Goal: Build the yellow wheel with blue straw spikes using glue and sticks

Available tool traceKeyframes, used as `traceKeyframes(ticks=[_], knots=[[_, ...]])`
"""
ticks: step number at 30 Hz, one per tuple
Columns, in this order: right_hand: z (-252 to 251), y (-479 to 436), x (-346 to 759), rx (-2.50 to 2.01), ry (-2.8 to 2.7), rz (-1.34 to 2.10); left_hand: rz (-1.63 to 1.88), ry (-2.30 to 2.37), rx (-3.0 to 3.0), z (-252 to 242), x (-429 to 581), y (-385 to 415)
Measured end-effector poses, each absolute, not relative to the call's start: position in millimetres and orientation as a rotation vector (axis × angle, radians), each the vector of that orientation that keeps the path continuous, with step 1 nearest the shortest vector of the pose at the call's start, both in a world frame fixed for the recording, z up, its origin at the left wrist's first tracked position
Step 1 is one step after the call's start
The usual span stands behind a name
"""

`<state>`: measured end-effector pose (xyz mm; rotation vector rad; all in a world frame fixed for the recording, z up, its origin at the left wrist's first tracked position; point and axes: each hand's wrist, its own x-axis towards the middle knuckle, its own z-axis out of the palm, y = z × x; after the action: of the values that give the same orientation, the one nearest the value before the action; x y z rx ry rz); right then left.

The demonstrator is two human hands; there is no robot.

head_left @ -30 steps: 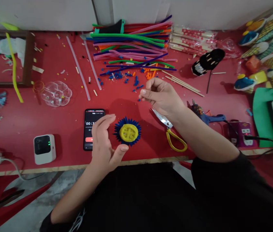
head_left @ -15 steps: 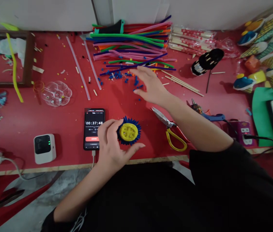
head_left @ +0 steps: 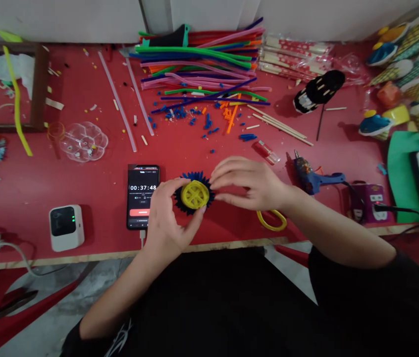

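Note:
A round piece of yellow fuzzy pipe cleaner with crossing spokes and a dark blue spiky fringe, the flower-like disc (head_left: 195,194), is in front of me near the table's front edge. My left hand (head_left: 170,210) is closed on it, index finger at its upper left and thumb at its lower right rim. At the right side of the fringe, my right hand (head_left: 252,183) has its fingertips and thumb closed on the blue edge. Scissors with a yellow handle (head_left: 273,221) lie beneath my right hand, their blades hidden by it.
Behind lie bundled coloured pipe cleaners (head_left: 202,64), blue scraps (head_left: 180,113) and wooden sticks (head_left: 282,126). A phone (head_left: 142,198) and a white device (head_left: 66,227) are left; a blue glue gun (head_left: 313,176) and a power strip (head_left: 371,201) stand right.
My right hand has come down from the blue scraps to the disc's right edge. My left hand's thumb has closed onto the disc, which has shifted slightly left and up.

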<state>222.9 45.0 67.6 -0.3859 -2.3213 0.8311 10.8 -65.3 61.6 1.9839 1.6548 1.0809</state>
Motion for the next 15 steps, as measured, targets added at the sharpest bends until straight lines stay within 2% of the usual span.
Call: traceKeyframes(ticks=[6, 15], knots=[[64, 30, 216, -0.37, -2.385, 0.569, 1.084, 1.52, 1.903, 55, 8, -68], [67, 26, 211, -0.362, -2.401, 0.485, 1.102, 1.539, 1.903, 53, 7, -68]])
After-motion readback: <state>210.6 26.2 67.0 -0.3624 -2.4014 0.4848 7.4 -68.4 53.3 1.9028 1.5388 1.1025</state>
